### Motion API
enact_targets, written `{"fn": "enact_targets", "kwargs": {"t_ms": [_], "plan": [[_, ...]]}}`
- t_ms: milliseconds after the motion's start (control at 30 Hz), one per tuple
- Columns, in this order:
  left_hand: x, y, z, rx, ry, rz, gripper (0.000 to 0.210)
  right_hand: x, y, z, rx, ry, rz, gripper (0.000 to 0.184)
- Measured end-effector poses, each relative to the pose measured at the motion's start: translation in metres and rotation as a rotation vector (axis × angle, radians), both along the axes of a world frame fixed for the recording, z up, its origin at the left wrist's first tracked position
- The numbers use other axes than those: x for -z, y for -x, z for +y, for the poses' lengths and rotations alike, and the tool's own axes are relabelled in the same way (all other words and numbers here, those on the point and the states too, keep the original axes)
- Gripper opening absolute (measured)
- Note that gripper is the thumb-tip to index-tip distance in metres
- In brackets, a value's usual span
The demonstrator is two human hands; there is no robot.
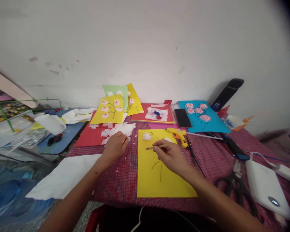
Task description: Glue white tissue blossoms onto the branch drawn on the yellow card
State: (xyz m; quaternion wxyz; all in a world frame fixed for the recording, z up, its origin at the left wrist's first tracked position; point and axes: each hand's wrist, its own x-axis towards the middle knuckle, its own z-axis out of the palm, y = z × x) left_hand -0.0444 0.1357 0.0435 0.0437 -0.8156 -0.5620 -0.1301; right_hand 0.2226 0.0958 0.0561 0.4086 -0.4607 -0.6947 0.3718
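A thin paintbrush [149, 148] with a dark tip is pinched in my right hand [171, 154], over a yellow sheet [166, 190]. On that sheet are thin brown branch lines [160, 169] and a white tissue-paper blossom [147, 136]; another white blossom [168, 140] is partly covered by my right hand. To the left, my left hand [116, 146] has its fingers curled together beside a heap of white tissue pieces [125, 129]. What those fingers hold, if anything, is hidden.
A yellow glue gun [180, 134] touches the sheet's upper right edge. Finished flower cards, including a blue one [198, 124], stand or lie along the wall. Scissors [236, 183], a white power bank [268, 187] and a phone [183, 118] lie right; white paper [65, 174] lies left.
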Motion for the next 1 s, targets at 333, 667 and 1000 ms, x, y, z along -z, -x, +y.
{"fn": "enact_targets", "kwargs": {"t_ms": [333,667,1000], "plan": [[0.011,-0.012,0.014,-0.055,0.078,0.209,0.035,0.004,-0.002,-0.002,0.01,0.023,0.018,0.016],[-0.007,-0.008,-0.003,0.022,0.057,-0.02,0.034,0.001,-0.011,-0.005,0.044,-0.013,0.04,0.016],[0.027,-0.012,-0.06,0.345,0.224,-0.24,0.032,-0.022,-0.015,-0.034,0.075,0.077,0.317,0.017]]}}
